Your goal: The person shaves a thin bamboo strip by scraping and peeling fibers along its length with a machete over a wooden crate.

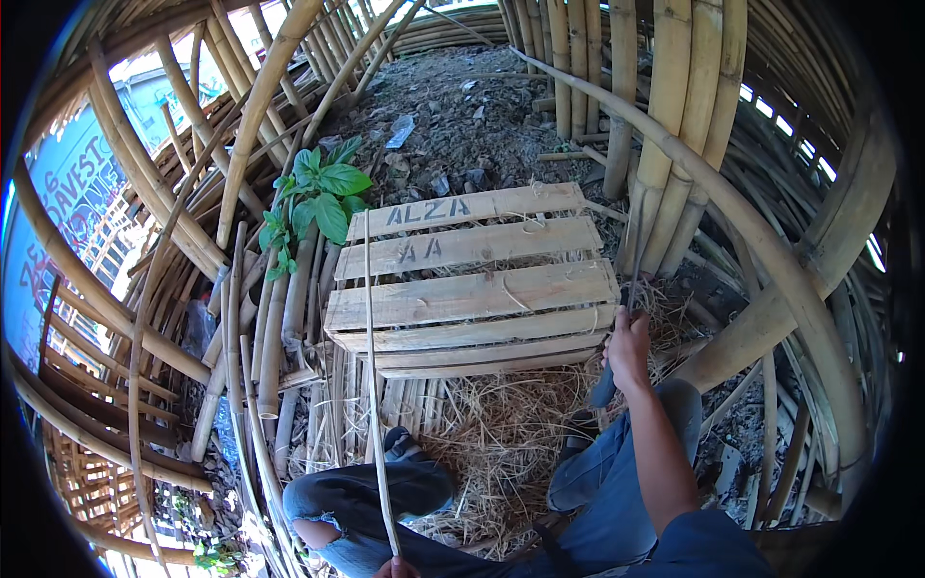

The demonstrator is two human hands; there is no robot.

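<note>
A wooden slat crate [462, 303] lies in front of my knees, with dark stencilled marks on its upper slats. My right hand [628, 349] is wrapped round the dark handle of a long knife [636, 255] at the crate's right end. Its narrow blade points up and away, and the butt of the handle sticks out below my fist. At the lower edge, my left hand [396, 568] grips the near end of a long, thin bamboo strip [373, 366]; most of that hand is cut off. The strip runs away from me across the crate's left part.
Pale shavings [491, 433] cover the ground between my feet. A leafy green plant [323, 193] grows beyond the crate's left corner. Bamboo poles [275, 337] lie and lean on the left. Thick upright bamboo posts [674, 116] and a curved pole [742, 217] stand close on the right.
</note>
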